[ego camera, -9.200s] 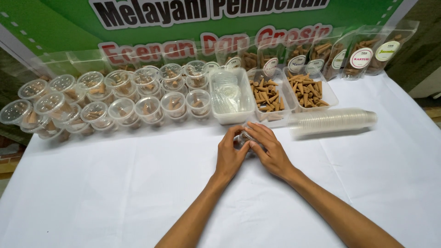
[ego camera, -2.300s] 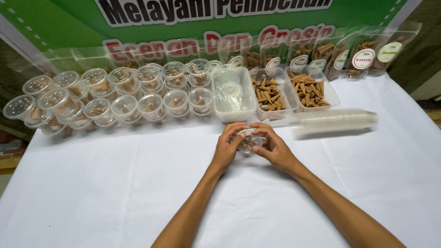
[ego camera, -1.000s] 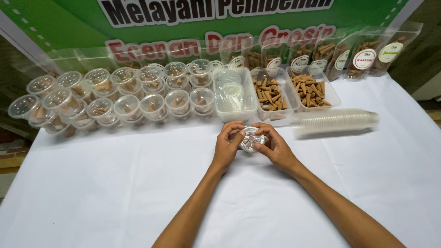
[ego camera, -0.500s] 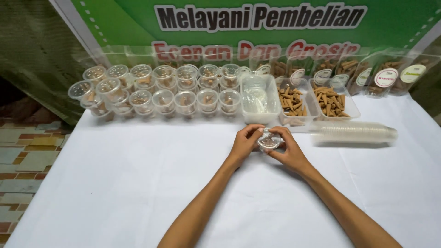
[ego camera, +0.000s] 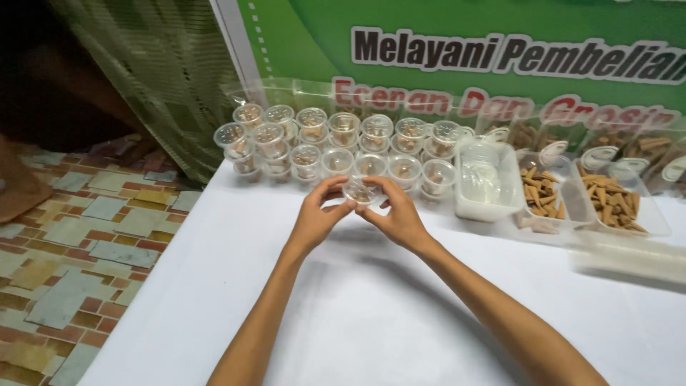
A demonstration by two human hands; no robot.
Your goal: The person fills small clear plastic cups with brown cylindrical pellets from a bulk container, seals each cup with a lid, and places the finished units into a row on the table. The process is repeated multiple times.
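Observation:
Both my hands hold one small clear plastic cup [ego camera: 359,191] with brown sticks inside, raised a little above the white table [ego camera: 371,307]. My left hand [ego camera: 318,213] grips its left side with thumb and fingers. My right hand [ego camera: 396,213] pinches its right side and rim. Just behind the cup stand rows of filled clear lidded cups [ego camera: 336,143], stacked two high in places.
A clear tub of lids [ego camera: 489,182] and two trays of brown sticks [ego camera: 543,196] sit at the right. A lying stack of clear cups [ego camera: 629,257] is at the far right. A green banner [ego camera: 464,43] rises behind. The table's left edge drops to a tiled floor [ego camera: 78,243].
My hands have carried the cup up and toward the rows of filled cups. The camera has swung left, bringing the tiled floor into view.

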